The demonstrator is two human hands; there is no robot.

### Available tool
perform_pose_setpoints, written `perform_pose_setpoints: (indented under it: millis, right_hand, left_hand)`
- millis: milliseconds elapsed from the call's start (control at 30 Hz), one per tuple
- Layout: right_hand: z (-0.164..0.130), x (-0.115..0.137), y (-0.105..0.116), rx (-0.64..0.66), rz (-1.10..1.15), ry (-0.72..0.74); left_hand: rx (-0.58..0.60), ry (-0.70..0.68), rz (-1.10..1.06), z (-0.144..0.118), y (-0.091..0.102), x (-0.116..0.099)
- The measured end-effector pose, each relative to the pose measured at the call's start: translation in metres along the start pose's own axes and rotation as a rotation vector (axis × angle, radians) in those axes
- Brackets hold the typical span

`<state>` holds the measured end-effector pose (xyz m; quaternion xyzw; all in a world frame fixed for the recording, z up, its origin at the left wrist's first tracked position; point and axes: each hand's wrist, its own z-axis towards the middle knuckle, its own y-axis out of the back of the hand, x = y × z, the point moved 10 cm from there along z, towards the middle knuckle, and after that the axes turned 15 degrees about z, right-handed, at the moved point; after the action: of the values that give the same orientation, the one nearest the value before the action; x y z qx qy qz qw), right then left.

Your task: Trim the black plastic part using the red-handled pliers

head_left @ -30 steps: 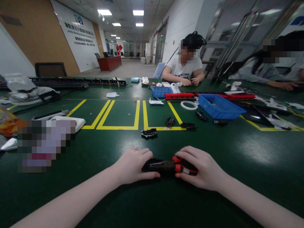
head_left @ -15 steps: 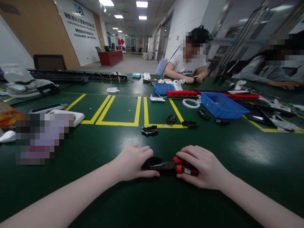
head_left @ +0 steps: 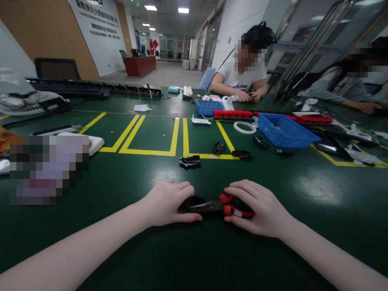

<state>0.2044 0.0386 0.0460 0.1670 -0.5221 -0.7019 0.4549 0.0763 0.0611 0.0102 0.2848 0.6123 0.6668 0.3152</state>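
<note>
My right hand [head_left: 259,208] grips the red-and-black handles of a pair of pliers [head_left: 226,207] lying low on the green table [head_left: 151,178]. The pliers' metal jaws reach left into a small black plastic part [head_left: 189,203], which my left hand [head_left: 168,202] holds down against the table. Both hands rest on the tabletop near its front edge, close together. Much of the black part is hidden under my left fingers.
Three loose black parts [head_left: 190,161] [head_left: 218,147] [head_left: 241,153] lie by the yellow floor-tape lines [head_left: 176,139]. Blue bins [head_left: 283,131] [head_left: 206,107], red strips [head_left: 233,114] and a white ring [head_left: 244,127] stand farther right. Two seated people work at the far side. A white device [head_left: 92,143] sits left.
The view has tipped down slightly, so everything sits a little higher in frame. My hands stay in place on the pliers and the black part.
</note>
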Motion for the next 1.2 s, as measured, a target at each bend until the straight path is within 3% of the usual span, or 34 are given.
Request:
perform_pose_setpoints:
  millis: [567,1200]
  right_hand:
    - [-0.007,-0.003,0.005,-0.085,0.023,0.052]
    - [-0.002,0.0,-0.002,-0.022,0.014,0.048]
  left_hand:
    - [-0.022,0.001,-0.024,-0.001,0.002,0.001]
    - [-0.015,0.003,-0.016,-0.001,0.002,0.002]
